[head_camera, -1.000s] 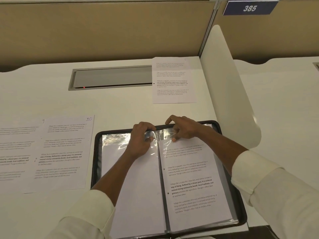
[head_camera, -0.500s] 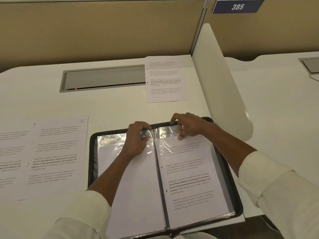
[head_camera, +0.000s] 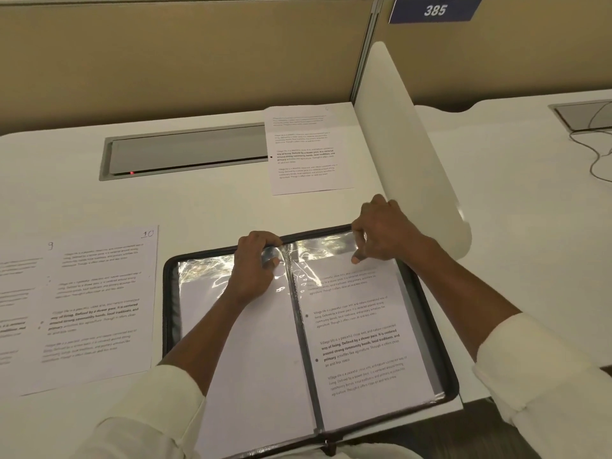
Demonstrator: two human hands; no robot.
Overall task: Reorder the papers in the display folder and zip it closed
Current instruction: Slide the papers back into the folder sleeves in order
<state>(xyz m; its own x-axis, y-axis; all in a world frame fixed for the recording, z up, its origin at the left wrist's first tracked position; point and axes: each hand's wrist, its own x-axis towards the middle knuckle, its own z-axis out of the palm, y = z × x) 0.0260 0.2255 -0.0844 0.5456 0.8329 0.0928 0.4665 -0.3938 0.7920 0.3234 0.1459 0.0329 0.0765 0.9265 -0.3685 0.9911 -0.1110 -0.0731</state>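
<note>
Plastic, clear and glary, is what both hands are on. Left hand (head_camera: pixel 255 266) has its fingers curled over the top edge of the left sleeve (head_camera: pixel 198 273), right beside the spine, thumb pressed on the front. Likely it is pinning that page flat so the folder does not shift.

Right hand (head_camera: pixel 381 230) is clamped on the top edge of the right sleeve (head_camera: pixel 324 246), fingers hooked over the back and thumb tip on the front, near the outer corner. Likely it is holding the pocket mouth open or checking the fit. Whether the paper itself is caught in the pinch cannot be told.

A printed sheet (head_camera: pixel 361 342) sits inside the right sleeve, its top below the pocket mouth, so it looks seated or nearly so. The page showing in the left sleeve is blank.

The display folder (head_camera: pixel 170 309) lies open and flat at the near edge of the desk (head_camera: pixel 198 207), black zip border all round, unzipped.

To the left of the folder lie the sheet marked 10 (head_camera: pixel 99 309) and the sheet marked 9 (head_camera: pixel 16 309), overlapping and within reach, probably queued for insertion. A far sheet (head_camera: pixel 308 150) lies behind the folder, against the white divider (head_camera: pixel 407 144) and just overlapping the cable hatch (head_camera: pixel 185 154).

Judgement: reordering is mid-way, with loose pages left to file and zipping not yet possible.
</note>
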